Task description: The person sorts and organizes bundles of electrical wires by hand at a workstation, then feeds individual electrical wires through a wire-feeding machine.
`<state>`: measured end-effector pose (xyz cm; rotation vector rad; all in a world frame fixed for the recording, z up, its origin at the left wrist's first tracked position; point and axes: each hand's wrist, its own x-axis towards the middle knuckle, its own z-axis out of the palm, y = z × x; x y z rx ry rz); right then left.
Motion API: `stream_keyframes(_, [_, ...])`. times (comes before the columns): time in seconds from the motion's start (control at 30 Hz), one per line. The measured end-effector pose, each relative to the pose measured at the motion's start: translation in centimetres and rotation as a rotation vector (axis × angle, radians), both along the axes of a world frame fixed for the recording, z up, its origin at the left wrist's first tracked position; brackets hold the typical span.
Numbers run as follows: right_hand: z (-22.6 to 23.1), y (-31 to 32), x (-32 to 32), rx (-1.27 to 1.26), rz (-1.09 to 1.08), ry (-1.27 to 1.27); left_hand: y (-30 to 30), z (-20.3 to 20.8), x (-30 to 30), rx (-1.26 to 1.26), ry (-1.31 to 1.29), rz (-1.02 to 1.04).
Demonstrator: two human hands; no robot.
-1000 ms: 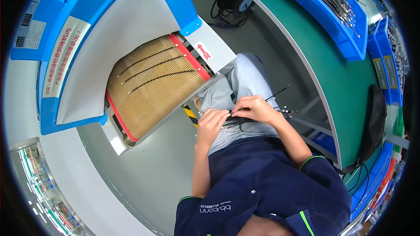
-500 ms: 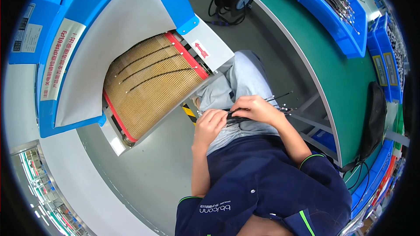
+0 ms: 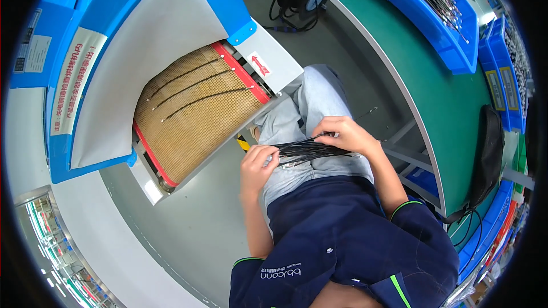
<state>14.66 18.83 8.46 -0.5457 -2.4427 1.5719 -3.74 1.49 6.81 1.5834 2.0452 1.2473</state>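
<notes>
Across my lap lies a bundle of thin black cables [image 3: 311, 152] with small light-coloured ends. My left hand [image 3: 258, 164] is closed at the left end of the bundle, its fingers curled on the cable ends. Over the right part, my right hand [image 3: 343, 136] pinches a black cable between thumb and fingers; one loose end sticks out beyond it toward the table. To the left, three black cables [image 3: 194, 88] lie apart, roughly parallel, on a tan mesh conveyor belt [image 3: 200, 131] with red edges.
A blue machine housing [image 3: 222, 0] with a pale curtain [image 3: 131, 74] stands over the belt. At right is a green-topped table [image 3: 399, 51] carrying a blue bin [image 3: 456, 51] of cables and a black pouch [image 3: 485, 154]. A dark coiled cord [image 3: 294, 3] lies on the floor beyond.
My hands have moved apart: the left went left, the right slightly up and right. More of the cable bundle now shows between them. The cables on the belt have shifted very slightly left.
</notes>
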Motion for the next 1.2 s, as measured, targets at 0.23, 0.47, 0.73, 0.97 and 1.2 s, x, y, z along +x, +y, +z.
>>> stream_keyframes(0.23, [-0.7, 0.6, 0.9, 0.148, -0.041, 0.038, -1.2, 0.1, -1.7, -0.002, 0.028, 0.052])
stream_keyframes(0.47, [0.0, 3.4, 3.2, 0.397, -0.146, -0.010, -4.5, -0.1, -4.6, -0.083, 0.044, 0.228])
stream_keyframes(0.73, [1.0, 2.7, 2.7, 0.040, -0.190, -0.038, -5.4, 0.0, -5.5, -0.056, 0.079, 0.269])
stream_keyframes(0.97, [0.5, 2.4, 2.6, 0.103, -0.176, 0.027, -6.0, 0.2, -6.1, -0.047, 0.108, 0.270])
stream_keyframes(1.2, [0.2, 1.7, 2.2, 0.132, -0.151, 0.068, -6.3, 0.7, -6.8, -0.047, 0.120, 0.281])
